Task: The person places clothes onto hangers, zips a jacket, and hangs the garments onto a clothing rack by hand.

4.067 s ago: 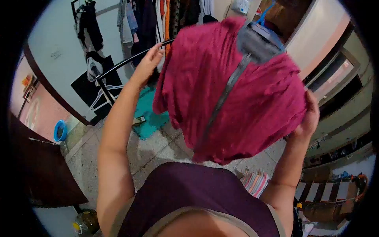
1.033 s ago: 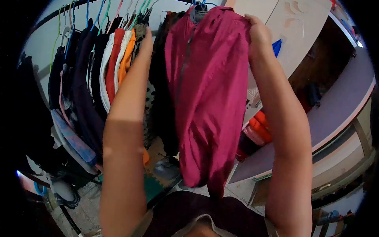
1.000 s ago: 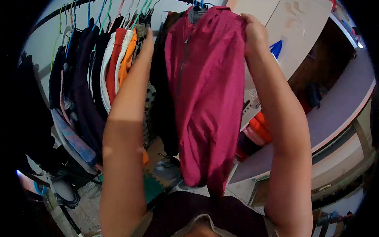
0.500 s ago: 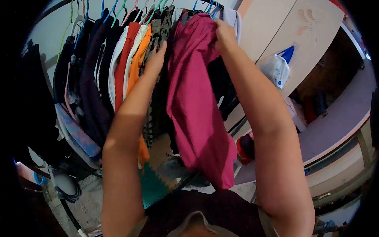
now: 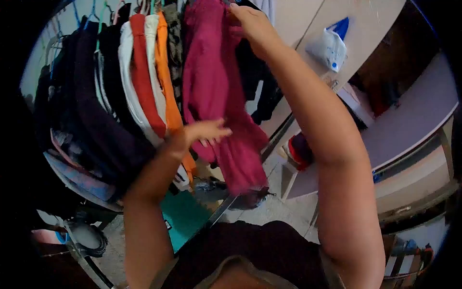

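Among clothes (image 5: pixel 142 72) on hangers (image 5: pixel 100 26), magenta jacket (image 5: pixel 207 72) hangs lengthwise. Right hand (image 5: pixel 255 29) at jacket's upper edge; cannot tell whether grip pinches it. Left hand (image 5: pixel 204 132), grip spread, over jacket's lower part, contact unclear.

over on the left i can see a pale wall (image 5: pixel 32 77), on the right a cream cupboard door (image 5: pixel 370 24), and below, grey floor (image 5: pixel 276 212) near a green mat (image 5: pixel 185 216).

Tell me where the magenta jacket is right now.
In the head view, the magenta jacket is at upper centre, right of the orange garment, with the right hand at its upper right edge.
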